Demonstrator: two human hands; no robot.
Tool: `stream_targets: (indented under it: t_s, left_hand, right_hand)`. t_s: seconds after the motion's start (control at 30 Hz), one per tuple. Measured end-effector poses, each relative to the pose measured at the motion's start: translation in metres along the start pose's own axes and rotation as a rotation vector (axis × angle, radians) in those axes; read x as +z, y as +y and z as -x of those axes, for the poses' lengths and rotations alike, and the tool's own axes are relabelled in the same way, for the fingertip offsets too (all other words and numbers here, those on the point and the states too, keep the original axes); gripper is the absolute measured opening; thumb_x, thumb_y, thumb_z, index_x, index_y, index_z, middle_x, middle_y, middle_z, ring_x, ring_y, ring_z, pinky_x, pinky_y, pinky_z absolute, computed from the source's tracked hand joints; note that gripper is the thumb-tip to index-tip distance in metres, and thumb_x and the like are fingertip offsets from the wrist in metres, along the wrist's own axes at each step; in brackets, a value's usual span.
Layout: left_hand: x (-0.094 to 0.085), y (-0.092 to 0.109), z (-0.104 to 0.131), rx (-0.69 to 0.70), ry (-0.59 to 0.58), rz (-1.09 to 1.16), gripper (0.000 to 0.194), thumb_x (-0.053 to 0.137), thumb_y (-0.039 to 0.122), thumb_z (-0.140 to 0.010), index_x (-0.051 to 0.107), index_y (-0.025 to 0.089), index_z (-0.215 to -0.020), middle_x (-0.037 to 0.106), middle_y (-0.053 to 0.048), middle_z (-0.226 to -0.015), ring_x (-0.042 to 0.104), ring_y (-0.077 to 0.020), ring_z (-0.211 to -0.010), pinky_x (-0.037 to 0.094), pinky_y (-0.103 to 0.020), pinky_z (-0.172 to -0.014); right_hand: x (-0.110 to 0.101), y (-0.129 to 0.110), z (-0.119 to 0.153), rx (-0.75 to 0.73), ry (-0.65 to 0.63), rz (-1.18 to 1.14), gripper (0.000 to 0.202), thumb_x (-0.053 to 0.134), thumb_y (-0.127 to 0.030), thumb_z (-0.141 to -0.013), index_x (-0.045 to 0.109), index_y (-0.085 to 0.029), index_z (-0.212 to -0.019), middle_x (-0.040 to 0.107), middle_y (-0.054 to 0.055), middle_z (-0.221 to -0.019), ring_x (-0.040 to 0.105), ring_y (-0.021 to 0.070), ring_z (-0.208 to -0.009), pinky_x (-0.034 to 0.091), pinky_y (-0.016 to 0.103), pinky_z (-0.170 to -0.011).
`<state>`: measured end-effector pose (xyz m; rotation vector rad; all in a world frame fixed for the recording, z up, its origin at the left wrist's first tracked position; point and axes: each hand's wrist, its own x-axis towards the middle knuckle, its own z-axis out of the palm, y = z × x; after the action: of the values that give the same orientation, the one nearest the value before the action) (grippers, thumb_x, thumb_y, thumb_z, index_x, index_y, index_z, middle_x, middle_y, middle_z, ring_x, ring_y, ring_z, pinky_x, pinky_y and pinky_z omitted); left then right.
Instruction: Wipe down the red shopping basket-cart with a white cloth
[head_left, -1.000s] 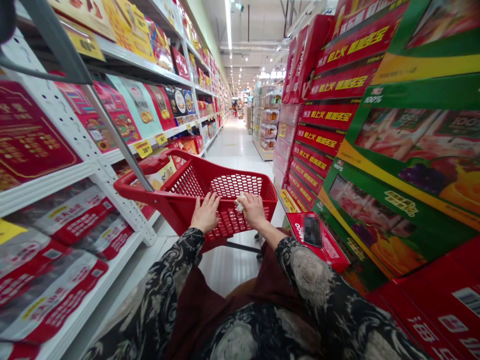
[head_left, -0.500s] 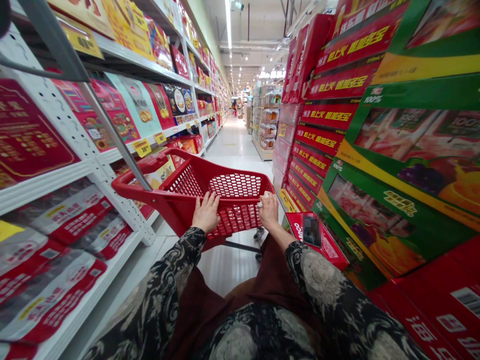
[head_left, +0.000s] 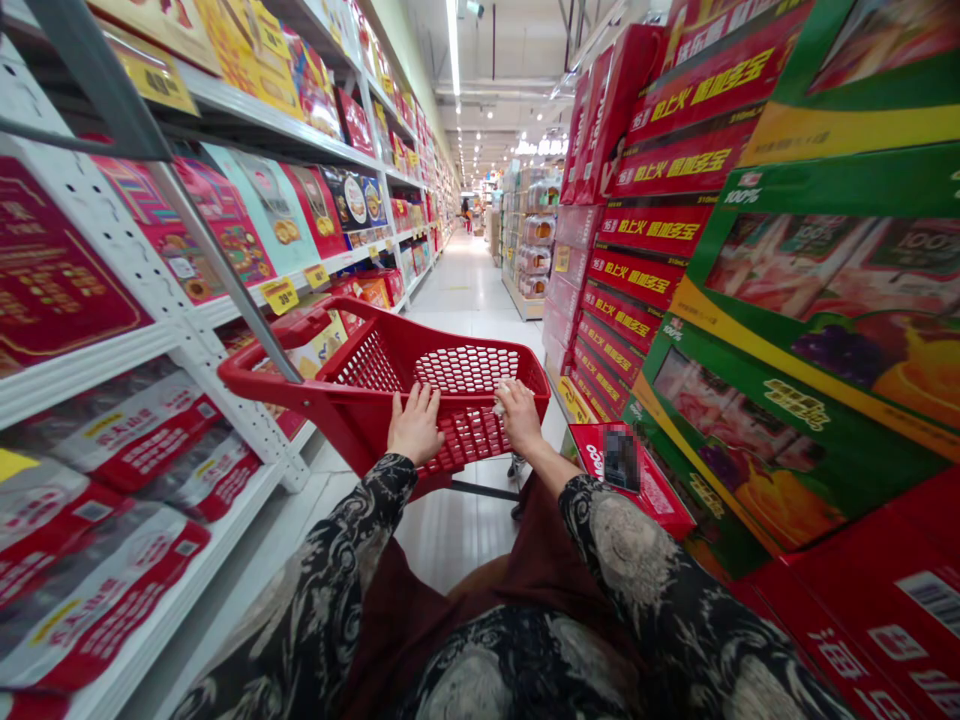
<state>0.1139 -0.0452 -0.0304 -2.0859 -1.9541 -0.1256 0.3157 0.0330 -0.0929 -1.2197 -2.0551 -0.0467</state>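
A red shopping cart [head_left: 360,410] with a perforated basket stands in front of me, side-on. My left hand [head_left: 416,425] lies on its near rim with the fingers spread, holding nothing. Further right along the same rim is my right hand [head_left: 519,415], its fingers closed around a crumpled white tissue [head_left: 504,392] that shows at the fingertips. Below and to the right of that hand, a phone with a blurred screen [head_left: 622,458] rests on a red box [head_left: 664,505].
Shelves [head_left: 289,110] of packaged goods run along the left. Stacked red drink cartons [head_left: 652,232] and green juice cartons [head_left: 832,260] rise close on the right. The tiled aisle [head_left: 469,275] leads away past a display rack [head_left: 536,240], with a distant person far down it.
My right hand has slid left along the cart's rim with the white tissue, nearer to my left hand. My left hand stays spread on the rim. The view has shifted slightly.
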Motion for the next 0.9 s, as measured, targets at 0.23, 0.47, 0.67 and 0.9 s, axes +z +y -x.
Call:
stream_targets:
  t_s: [0.23,0.47,0.67,0.9]
  left_hand:
    - [0.004,0.005,0.001,-0.021,0.043,0.016,0.071,0.047,0.029,-0.076,0.031,0.007,-0.141,0.028,-0.014,-0.150,0.019,-0.0279,-0.141,0.011,-0.053,-0.113]
    - [0.002,0.008,0.000,-0.018,0.019,0.022,0.072,0.048,0.031,-0.074,0.032,0.008,-0.140,0.026,-0.015,-0.151,0.018,-0.0285,-0.141,0.011,-0.053,-0.113]
    - [0.007,0.000,0.007,0.008,0.097,0.014,0.070,0.046,0.028,-0.076,0.030,0.009,-0.142,0.024,-0.014,-0.151,0.017,-0.0257,-0.141,0.010,-0.050,-0.115]
    - [0.010,0.004,0.009,0.009,0.103,-0.004,0.071,0.047,0.028,-0.075,0.030,0.008,-0.141,0.024,-0.015,-0.151,0.016,-0.0273,-0.142,0.010,-0.052,-0.114]
  right_hand:
    - [-0.012,0.032,0.005,0.181,0.061,0.055,0.038,0.039,-0.005,-0.082,0.061,-0.017,-0.111,0.051,0.011,-0.133,0.038,0.0233,-0.127,0.031,0.045,-0.103]
    - [0.005,-0.011,-0.003,-0.036,-0.003,-0.006,0.041,0.039,-0.004,-0.083,0.059,-0.019,-0.116,0.047,0.008,-0.139,0.033,0.0214,-0.132,0.027,0.045,-0.108]
    - [-0.003,0.011,0.002,0.008,0.005,0.038,0.043,0.039,-0.005,-0.084,0.057,-0.021,-0.120,0.046,0.008,-0.140,0.034,0.0215,-0.132,0.029,0.046,-0.106]
    - [-0.011,0.031,0.005,0.151,0.090,0.027,0.041,0.036,-0.004,-0.082,0.060,-0.016,-0.114,0.049,0.012,-0.135,0.036,0.0219,-0.130,0.030,0.046,-0.106]
